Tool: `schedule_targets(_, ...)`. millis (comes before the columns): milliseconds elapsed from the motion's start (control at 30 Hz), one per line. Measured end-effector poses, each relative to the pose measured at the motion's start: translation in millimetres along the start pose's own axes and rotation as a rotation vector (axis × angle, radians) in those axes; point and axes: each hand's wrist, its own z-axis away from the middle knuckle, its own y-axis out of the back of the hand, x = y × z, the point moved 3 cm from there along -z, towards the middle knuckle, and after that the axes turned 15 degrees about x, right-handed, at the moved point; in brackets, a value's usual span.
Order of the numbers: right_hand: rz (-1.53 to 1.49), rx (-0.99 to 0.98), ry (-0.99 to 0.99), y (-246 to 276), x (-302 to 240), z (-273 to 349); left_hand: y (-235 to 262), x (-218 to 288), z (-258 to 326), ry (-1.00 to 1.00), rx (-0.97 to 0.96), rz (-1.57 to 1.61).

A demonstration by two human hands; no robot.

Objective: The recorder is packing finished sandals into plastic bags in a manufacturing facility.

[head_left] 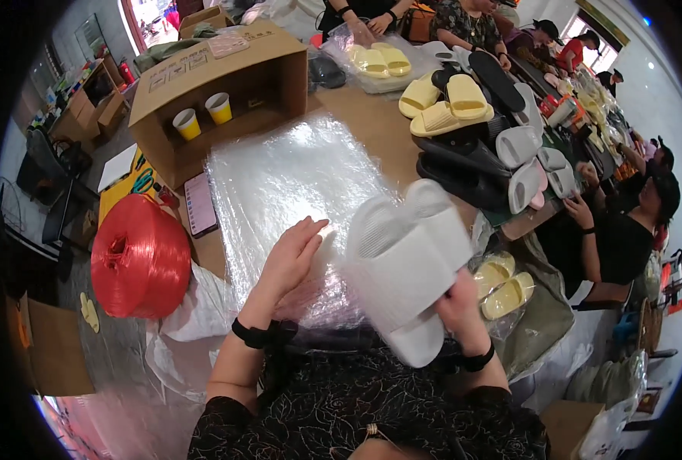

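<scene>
A pair of white slide slippers (410,264) is in my right hand (462,308), which grips them at their right side, above the table's front edge. My left hand (293,253) has its fingers stretched out over a stack of clear plastic bags (279,172). Whether its fingertips touch the top bag, I cannot tell. To the right of the stack lies a heap of loose slippers: yellow ones (452,111), black ones (460,169) and light grey ones (519,146). Below them, at my right, sits a bagged yellow pair (503,285).
An open cardboard box (210,73) with two yellow cups (187,124) stands behind the bags. At the left are a red twine roll (140,257), a phone (200,205) and scissors (143,182). Across the table a person's hands (368,29) are near bagged yellow slippers (379,60). Other people sit at the right.
</scene>
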Motion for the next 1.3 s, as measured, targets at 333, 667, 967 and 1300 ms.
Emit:
schedule_targets(333,0.051,-0.287,-0.001,-45,-9,6,23,33,-2,-0.015,0.092,0.0)
schedule_targets(667,0.135,-0.254,-0.001,-55,-25,-10,8,81,7,-0.37,-0.114,-0.119)
schedule_targets(967,-0.161,-0.179,-0.014,-133,-10,-47,16,116,32,-0.364,-0.2,-0.07)
schedule_targets(1300,0.183,-0.019,0.004,-243,-1,-130,40,114,30,-0.425,-0.101,-0.204)
